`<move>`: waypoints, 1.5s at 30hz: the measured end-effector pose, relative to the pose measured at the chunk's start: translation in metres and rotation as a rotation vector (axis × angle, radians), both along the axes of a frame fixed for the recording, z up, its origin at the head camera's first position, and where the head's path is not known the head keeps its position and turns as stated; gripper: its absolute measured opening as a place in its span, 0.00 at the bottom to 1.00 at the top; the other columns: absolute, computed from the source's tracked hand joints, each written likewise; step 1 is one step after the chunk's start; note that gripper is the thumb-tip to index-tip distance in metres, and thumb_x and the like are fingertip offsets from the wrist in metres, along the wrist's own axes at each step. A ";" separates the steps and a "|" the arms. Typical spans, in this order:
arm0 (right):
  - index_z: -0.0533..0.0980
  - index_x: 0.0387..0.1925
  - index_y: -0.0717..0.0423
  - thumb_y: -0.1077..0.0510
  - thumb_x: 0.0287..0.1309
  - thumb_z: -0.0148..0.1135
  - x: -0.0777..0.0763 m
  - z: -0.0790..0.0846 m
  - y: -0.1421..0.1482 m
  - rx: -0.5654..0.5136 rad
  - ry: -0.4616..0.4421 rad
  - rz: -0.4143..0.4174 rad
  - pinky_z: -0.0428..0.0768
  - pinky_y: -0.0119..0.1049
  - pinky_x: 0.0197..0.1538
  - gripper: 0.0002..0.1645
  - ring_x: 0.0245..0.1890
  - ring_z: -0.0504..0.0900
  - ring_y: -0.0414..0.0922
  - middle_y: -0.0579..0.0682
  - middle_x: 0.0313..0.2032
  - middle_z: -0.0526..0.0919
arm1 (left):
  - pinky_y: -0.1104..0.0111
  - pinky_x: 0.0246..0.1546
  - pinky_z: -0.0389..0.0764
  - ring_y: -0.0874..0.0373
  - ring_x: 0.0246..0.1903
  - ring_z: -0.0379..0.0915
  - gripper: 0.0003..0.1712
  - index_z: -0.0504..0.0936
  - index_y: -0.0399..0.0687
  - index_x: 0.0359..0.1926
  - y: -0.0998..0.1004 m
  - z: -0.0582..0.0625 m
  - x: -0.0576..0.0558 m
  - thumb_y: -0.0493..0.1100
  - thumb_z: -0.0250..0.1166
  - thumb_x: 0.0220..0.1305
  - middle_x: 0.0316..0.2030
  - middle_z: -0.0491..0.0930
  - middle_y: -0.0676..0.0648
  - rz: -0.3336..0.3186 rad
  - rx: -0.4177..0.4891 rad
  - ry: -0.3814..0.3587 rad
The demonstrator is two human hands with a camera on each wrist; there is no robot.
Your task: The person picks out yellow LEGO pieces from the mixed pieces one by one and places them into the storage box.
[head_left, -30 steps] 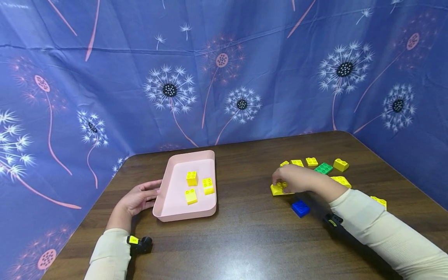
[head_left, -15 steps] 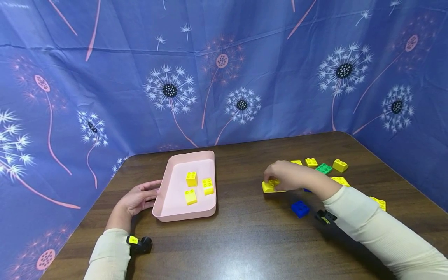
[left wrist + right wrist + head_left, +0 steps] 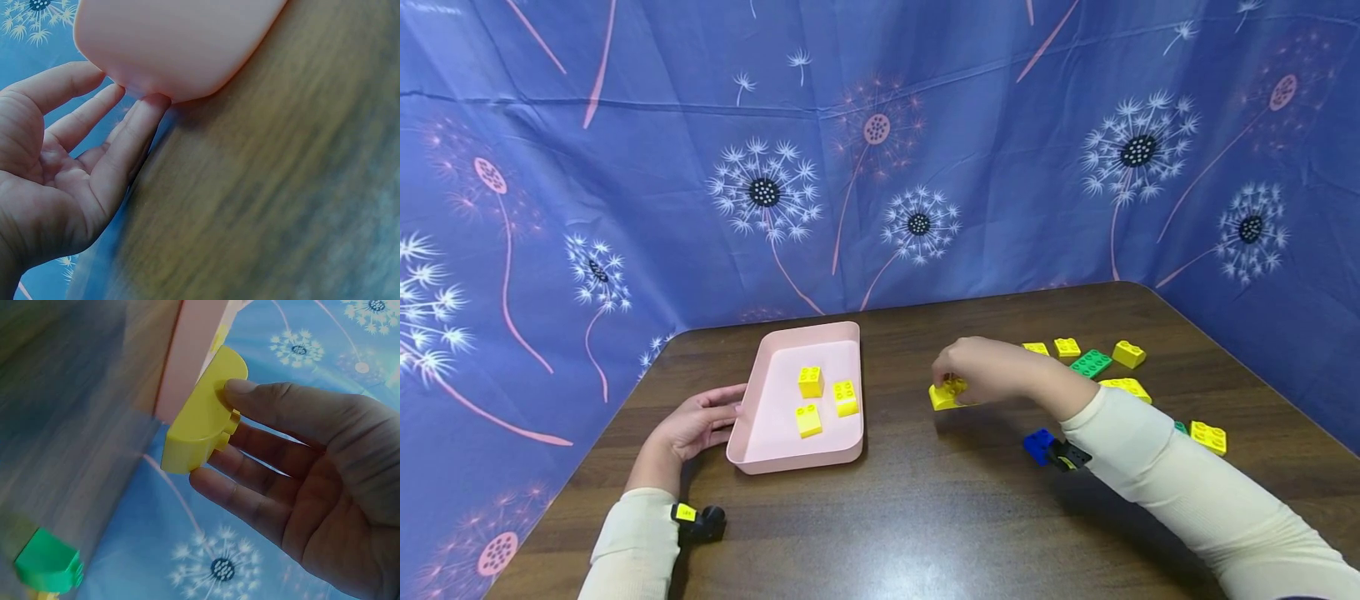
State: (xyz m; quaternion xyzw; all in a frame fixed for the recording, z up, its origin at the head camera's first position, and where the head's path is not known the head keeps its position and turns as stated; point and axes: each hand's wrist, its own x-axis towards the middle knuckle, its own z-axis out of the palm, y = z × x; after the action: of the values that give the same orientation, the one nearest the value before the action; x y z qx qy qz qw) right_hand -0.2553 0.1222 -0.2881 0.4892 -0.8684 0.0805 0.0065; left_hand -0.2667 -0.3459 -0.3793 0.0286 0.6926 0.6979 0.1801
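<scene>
My right hand (image 3: 988,367) pinches a yellow toy building brick (image 3: 942,400) between thumb and fingers, to the right of the pink tray (image 3: 801,462). In the right wrist view this yellow brick (image 3: 201,419) shows a rounded end and studs facing the palm. My left hand (image 3: 694,427) is at the tray's left side. Seen from the left wrist, its extended fingertips touch the outer wall of the tray (image 3: 169,50). Three yellow bricks lie inside: one toward the back (image 3: 811,382), one at the right (image 3: 846,399) and one nearer the front (image 3: 808,422).
Loose bricks lie on the right of the brown table (image 3: 880,533): a blue brick (image 3: 1037,445) partly behind the wrist camera, a green brick (image 3: 1091,363), and several yellow ones, such as the far-right yellow brick (image 3: 1128,354). A patterned blue cloth (image 3: 850,167) hangs behind the table.
My right hand has moved left toward the tray, carrying the yellow brick away from the loose bricks. The left hand and the tray have stayed in place.
</scene>
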 end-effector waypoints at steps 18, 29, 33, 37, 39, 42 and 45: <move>0.83 0.32 0.57 0.70 0.43 0.72 0.000 0.024 -0.054 -0.005 0.012 0.061 0.77 0.36 0.39 0.12 0.30 0.76 0.43 0.46 0.30 0.83 | 0.62 0.45 0.81 0.58 0.45 0.81 0.35 0.55 0.34 0.73 0.000 0.002 0.001 0.33 0.58 0.69 0.47 0.82 0.48 0.015 0.003 -0.005; 0.83 0.35 0.58 0.68 0.47 0.72 0.000 0.035 -0.089 0.011 0.005 0.102 0.78 0.33 0.38 0.11 0.29 0.75 0.42 0.47 0.31 0.83 | 0.63 0.45 0.81 0.58 0.44 0.81 0.36 0.56 0.35 0.73 -0.001 0.002 0.000 0.34 0.59 0.69 0.47 0.82 0.49 0.019 -0.018 -0.008; 0.83 0.35 0.58 0.67 0.48 0.71 0.000 0.038 -0.103 0.021 -0.003 0.129 0.77 0.33 0.39 0.10 0.30 0.75 0.42 0.47 0.31 0.83 | 0.63 0.45 0.81 0.58 0.45 0.80 0.36 0.55 0.34 0.73 -0.001 0.002 -0.002 0.34 0.59 0.69 0.47 0.81 0.49 0.014 -0.018 -0.007; 0.83 0.37 0.57 0.67 0.49 0.71 0.000 0.037 -0.118 0.039 -0.037 0.143 0.77 0.32 0.43 0.10 0.33 0.76 0.42 0.46 0.33 0.83 | 0.63 0.45 0.81 0.58 0.45 0.80 0.36 0.55 0.34 0.73 -0.001 0.000 -0.003 0.34 0.58 0.69 0.48 0.81 0.49 0.011 -0.015 -0.003; 0.83 0.37 0.57 0.67 0.50 0.70 0.001 0.036 -0.126 0.050 -0.054 0.145 0.76 0.31 0.43 0.10 0.34 0.75 0.42 0.46 0.34 0.83 | 0.63 0.45 0.81 0.58 0.45 0.80 0.35 0.55 0.34 0.73 -0.002 -0.001 -0.003 0.34 0.58 0.70 0.48 0.81 0.50 0.009 -0.017 0.002; 0.83 0.37 0.58 0.67 0.50 0.70 0.001 0.035 -0.138 0.066 -0.062 0.157 0.75 0.30 0.43 0.10 0.34 0.75 0.42 0.47 0.34 0.83 | 0.62 0.45 0.81 0.58 0.45 0.80 0.34 0.58 0.36 0.72 -0.003 -0.002 -0.003 0.34 0.59 0.69 0.46 0.82 0.51 0.013 -0.019 0.006; 0.82 0.35 0.58 0.69 0.48 0.70 0.000 0.033 -0.150 0.086 -0.043 0.183 0.75 0.30 0.42 0.10 0.34 0.77 0.43 0.47 0.34 0.83 | 0.63 0.45 0.81 0.58 0.45 0.80 0.33 0.59 0.36 0.72 -0.004 -0.003 -0.003 0.34 0.59 0.69 0.46 0.82 0.52 0.011 -0.015 0.009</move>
State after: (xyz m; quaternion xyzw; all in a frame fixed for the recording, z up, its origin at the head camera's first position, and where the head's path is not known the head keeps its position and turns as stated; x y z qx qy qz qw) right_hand -0.2549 -0.0280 -0.2555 0.5646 -0.8226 0.0539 -0.0404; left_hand -0.2698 -0.3496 -0.3821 0.0265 0.6989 0.6933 0.1735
